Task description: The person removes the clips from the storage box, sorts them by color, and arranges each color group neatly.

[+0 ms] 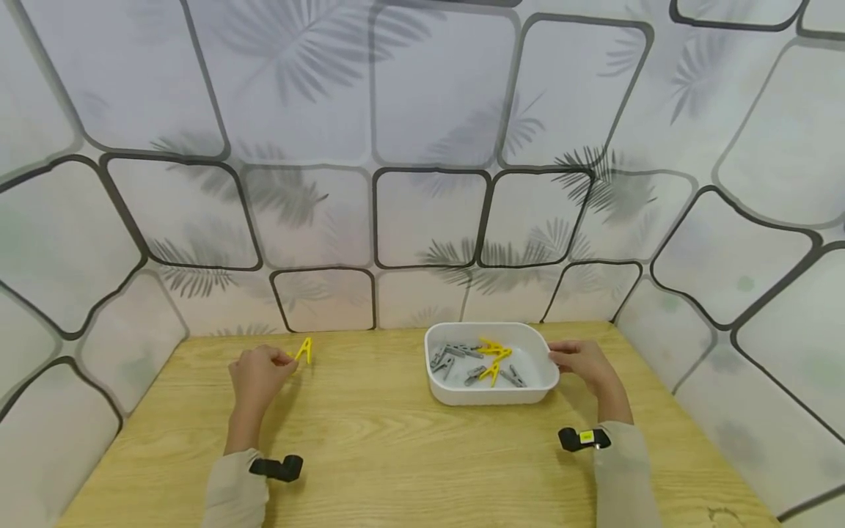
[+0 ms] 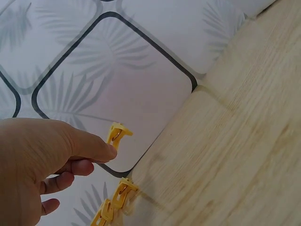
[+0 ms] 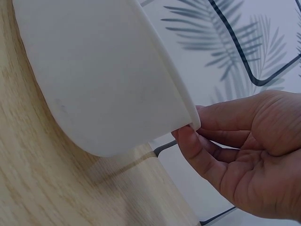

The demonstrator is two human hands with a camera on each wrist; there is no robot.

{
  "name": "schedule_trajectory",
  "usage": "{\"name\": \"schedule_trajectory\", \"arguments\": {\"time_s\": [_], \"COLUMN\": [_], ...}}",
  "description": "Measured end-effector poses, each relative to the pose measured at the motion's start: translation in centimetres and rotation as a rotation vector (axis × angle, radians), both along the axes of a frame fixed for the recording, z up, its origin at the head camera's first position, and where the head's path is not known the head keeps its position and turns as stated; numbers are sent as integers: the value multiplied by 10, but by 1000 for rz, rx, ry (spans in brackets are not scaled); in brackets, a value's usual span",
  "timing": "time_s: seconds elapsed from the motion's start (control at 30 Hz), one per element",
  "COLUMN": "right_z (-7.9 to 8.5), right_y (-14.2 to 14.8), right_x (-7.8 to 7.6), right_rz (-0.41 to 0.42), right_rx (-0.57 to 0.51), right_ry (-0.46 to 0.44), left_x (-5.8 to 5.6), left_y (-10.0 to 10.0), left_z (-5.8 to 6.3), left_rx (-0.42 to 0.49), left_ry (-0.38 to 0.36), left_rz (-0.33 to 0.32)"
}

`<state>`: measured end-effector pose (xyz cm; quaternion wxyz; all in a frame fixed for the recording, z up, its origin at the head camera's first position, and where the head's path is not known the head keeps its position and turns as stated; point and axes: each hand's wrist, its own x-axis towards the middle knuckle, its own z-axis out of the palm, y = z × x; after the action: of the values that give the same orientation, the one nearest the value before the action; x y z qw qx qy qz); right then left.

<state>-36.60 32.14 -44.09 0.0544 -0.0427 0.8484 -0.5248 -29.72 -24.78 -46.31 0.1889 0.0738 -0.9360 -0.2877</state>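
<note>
My left hand (image 1: 257, 378) pinches a yellow clothespin (image 2: 115, 134) between thumb and index finger, near the table's back left. Below it in the left wrist view, more yellow clothespins (image 2: 123, 192) stand in a row on the table; the left hand hides them in the head view. On the right, my right hand (image 1: 587, 363) grips the right-end rim of a white plastic tub (image 1: 488, 397), thumb and fingers on opposite sides of the lip. Inside the tub lie several grey clothespins (image 1: 475, 375) and a few yellow clothespins (image 1: 491, 374). The right wrist view shows only the tub's outer wall.
The wooden table (image 1: 370, 455) runs back to a patterned wall covering (image 1: 323, 301), which also closes in the left and right sides. Each wrist carries a black strapped camera (image 1: 277, 468).
</note>
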Motion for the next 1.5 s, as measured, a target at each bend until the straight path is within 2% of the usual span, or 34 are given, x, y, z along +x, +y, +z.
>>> {"name": "schedule_trajectory", "arguments": {"time_s": [0.13, 0.33, 0.5, 0.73, 1.1, 1.37, 1.5], "right_z": [1, 3, 2, -1, -3, -1, 0], "right_y": [-1, -1, 0, 1, 2, 1, -1], "right_x": [0, -1, 0, 0, 1, 0, -1], "right_rz": [7, -3, -6, -9, -4, -16, -21], "right_rx": [3, 30, 38, 23, 22, 33, 30], "right_ry": [7, -6, -15, -5, -6, -3, -7], "left_x": [2, 1, -1, -5, -4, -9, -6], "left_y": [1, 2, 1, 0, 0, -2, -3], "left_z": [-2, -4, -10, -18, -19, -21, -19], "left_rx": [3, -11, 0, -14, -32, -47, -59], "left_ry": [-40, -44, -74, -64, -96, -107, -113], "left_rz": [11, 17, 14, 22, 22, 27, 37]}}
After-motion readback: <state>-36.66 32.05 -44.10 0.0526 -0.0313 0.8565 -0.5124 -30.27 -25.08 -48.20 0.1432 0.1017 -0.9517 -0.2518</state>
